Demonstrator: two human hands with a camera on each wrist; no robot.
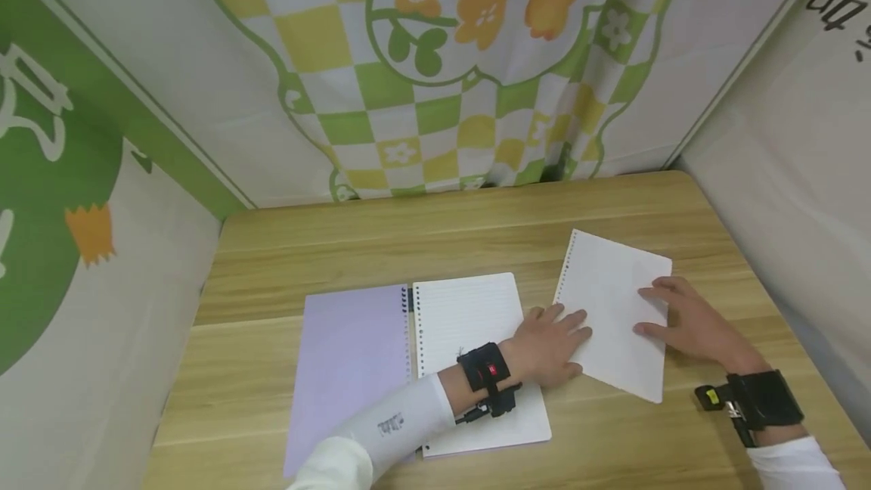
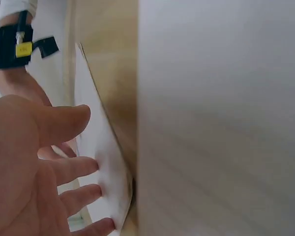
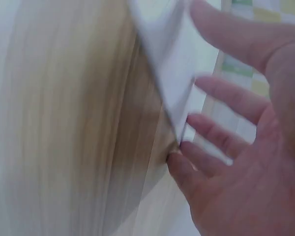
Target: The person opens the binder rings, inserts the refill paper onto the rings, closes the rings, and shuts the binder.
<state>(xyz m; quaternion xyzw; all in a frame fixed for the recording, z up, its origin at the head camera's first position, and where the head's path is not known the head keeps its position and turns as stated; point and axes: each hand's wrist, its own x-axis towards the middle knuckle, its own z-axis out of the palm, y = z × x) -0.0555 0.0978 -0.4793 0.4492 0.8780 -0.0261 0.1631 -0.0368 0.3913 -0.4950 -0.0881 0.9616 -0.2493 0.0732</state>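
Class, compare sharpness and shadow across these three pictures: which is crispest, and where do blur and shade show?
Head view: crispest, with holes along the white punched paper distinct; left wrist view: the ruled notebook page filling the right side is blurred, its lines smeared; right wrist view: the wood-grain tabletop is soft, darkened by shadow beside the paper's edge.

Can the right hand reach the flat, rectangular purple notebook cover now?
Probably not directly: the left hand and forearm lie between the right hand and that purple notebook cover, the forearm crossing its lower part.
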